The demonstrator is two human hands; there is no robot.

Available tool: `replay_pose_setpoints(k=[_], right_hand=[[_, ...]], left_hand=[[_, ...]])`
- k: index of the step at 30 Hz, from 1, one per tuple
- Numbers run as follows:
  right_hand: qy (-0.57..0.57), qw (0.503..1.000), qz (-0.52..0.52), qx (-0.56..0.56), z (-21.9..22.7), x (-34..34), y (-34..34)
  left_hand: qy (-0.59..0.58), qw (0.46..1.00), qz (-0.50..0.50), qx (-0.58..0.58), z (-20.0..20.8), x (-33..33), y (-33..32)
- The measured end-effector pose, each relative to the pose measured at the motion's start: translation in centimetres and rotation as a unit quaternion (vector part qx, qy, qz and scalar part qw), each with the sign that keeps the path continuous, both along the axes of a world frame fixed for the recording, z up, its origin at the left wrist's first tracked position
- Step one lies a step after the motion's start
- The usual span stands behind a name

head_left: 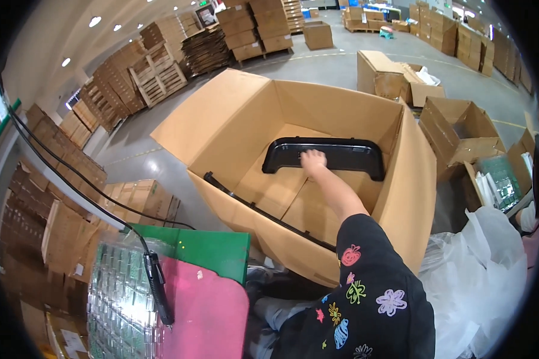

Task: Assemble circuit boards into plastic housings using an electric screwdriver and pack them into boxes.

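A black plastic panel (347, 151) with two short bent-down ends is inside a large open cardboard box (335, 99), toward its far side. My right hand (313, 160) reaches down into the box, its fingers over the panel's near edge; the thumb is hard to make out. A second black plastic part (254, 207), long and narrow, stands along the box's near wall, mostly hidden by it. The left hand is out of sight.
Left of the box, a corded electric screwdriver (156, 287) hangs over clear plastic trays (123, 293), beside a pink sheet (206, 311) on a green surface (230, 248). White plastic film (473, 281) bunches at right. Open cartons (461, 128) and a slatted pallet (157, 78) stand farther off.
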State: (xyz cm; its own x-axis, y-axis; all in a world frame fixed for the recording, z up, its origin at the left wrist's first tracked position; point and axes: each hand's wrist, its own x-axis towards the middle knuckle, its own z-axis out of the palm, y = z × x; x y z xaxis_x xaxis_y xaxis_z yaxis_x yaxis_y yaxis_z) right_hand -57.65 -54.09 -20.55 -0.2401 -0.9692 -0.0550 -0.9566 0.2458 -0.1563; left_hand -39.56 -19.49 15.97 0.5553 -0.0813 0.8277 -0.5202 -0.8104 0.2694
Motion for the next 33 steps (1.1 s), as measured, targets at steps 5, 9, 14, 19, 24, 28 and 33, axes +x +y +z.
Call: replay_pose_setpoints(k=[5, 9, 14, 19, 24, 28, 33], right_hand=[[0.073, 0.996, -0.04, 0.022, -5.8, -1.8, 1.4], [0.139, 0.973, 0.151, 0.102, -0.7, -0.4, 3.1], [0.03, 0.96, 0.259, -0.097, 9.1, 5.5, 1.3], [-0.132, 0.901, 0.389, -0.139, 18.7, 5.8, 7.9], [-0.127, 0.853, 0.456, -0.218, 22.7, 14.8, 17.8], [-0.058, 0.788, 0.551, -0.269, 20.9, 14.2, 24.1], [0.023, 0.638, 0.671, -0.377, 18.6, 15.1, 29.3]], left_hand=[[0.033, 0.999, -0.024, 0.008, 0.2, 0.9, 0.7], [0.078, 0.993, -0.087, 0.009, 0.7, 1.1, 3.0], [0.162, 0.933, -0.322, 0.022, 1.1, -1.2, 7.3], [0.215, 0.801, -0.553, 0.083, 0.9, -2.9, 10.8], [0.246, 0.707, -0.655, 0.102, 0.3, -0.7, 13.9], [0.273, 0.638, -0.708, 0.128, -1.4, 0.2, 15.7], [0.302, 0.581, -0.74, 0.151, -3.3, 4.2, 15.3]])
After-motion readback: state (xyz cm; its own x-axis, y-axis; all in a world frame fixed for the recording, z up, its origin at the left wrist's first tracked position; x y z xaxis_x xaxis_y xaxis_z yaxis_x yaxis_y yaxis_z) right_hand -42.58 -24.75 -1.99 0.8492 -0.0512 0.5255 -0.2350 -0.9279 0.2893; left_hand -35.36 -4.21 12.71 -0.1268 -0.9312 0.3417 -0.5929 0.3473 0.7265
